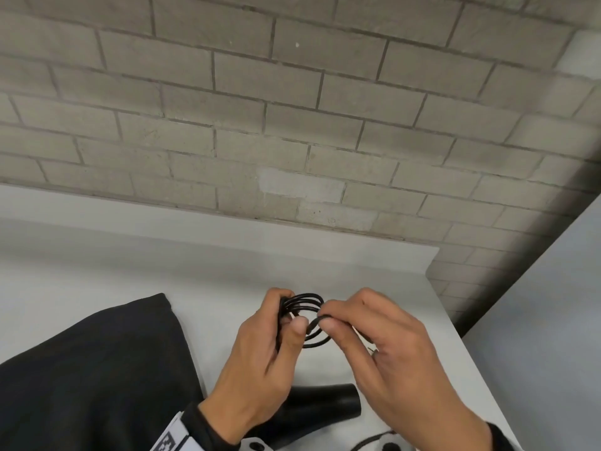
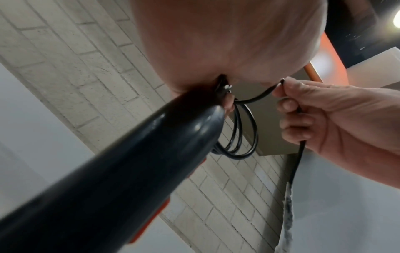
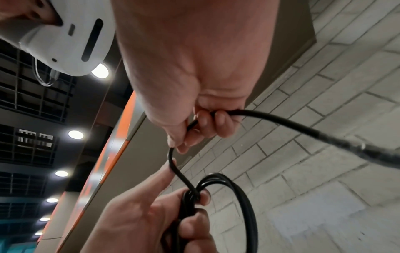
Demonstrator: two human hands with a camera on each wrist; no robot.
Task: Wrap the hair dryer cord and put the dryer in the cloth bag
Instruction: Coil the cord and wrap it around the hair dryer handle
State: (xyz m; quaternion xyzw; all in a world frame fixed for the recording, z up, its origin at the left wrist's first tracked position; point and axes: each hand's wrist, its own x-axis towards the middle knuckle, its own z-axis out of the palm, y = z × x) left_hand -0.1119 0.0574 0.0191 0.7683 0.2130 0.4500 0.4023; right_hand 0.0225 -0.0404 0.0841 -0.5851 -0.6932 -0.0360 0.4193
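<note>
My left hand (image 1: 287, 312) grips a coil of several loops of black cord (image 1: 305, 304) above the white table (image 1: 130, 262). My right hand (image 1: 327, 317) pinches the free run of cord just right of the coil. In the right wrist view the cord (image 3: 281, 119) leaves my right hand (image 3: 207, 123) toward a thicker ribbed end, and the coil (image 3: 242, 193) sits in my left hand (image 3: 151, 222). The black hair dryer (image 1: 325, 406) lies under my left wrist and fills the left wrist view (image 2: 129, 171). The black cloth bag (image 1: 81, 369) lies flat at the left.
A grey brick wall (image 1: 292, 109) rises right behind the table. The table's right edge (image 1: 455, 323) runs diagonally beside my right hand, with grey floor beyond it. Bare tabletop stretches between the bag and the wall.
</note>
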